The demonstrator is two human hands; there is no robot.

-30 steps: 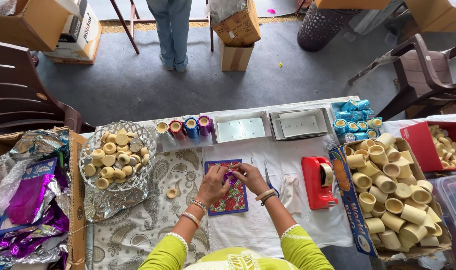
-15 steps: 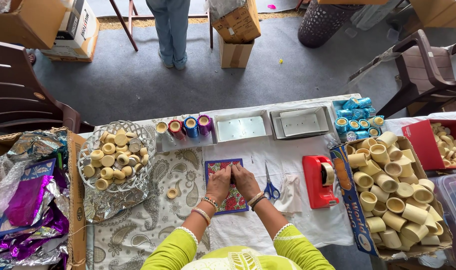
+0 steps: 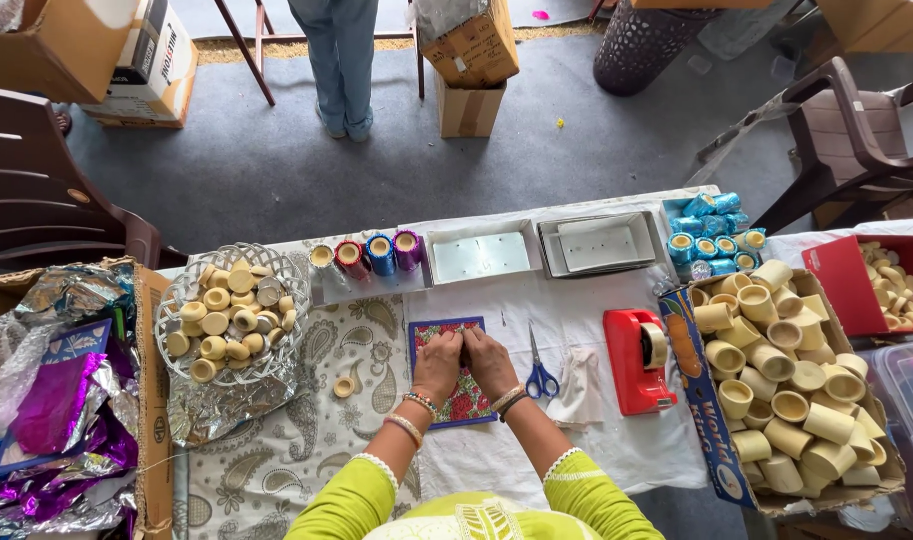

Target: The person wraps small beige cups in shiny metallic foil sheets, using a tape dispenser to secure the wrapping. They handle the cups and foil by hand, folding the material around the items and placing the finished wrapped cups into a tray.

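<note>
Both hands meet over a square floral-patterned sheet with a blue border (image 3: 454, 368) lying flat on the white cloth-covered table (image 3: 586, 440): the left hand (image 3: 438, 362) and right hand (image 3: 488, 360) touch side by side, fingers curled down onto it, pinching something too small to make out. Blue-handled scissors (image 3: 540, 372) lie just beside the right hand, with a red tape dispenser (image 3: 636, 360) farther right.

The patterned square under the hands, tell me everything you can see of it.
The patterned square is a flat, thin sheet, seemingly paper or foil, with a blue border and a busy red, green and blue floral print. It lies flat on the white cloth at the middle of the table, slightly askew. The left hand and right hand rest on its middle, fingers meeting, hiding much of it. Blue-handled scissors lie just beside its right edge.
</note>
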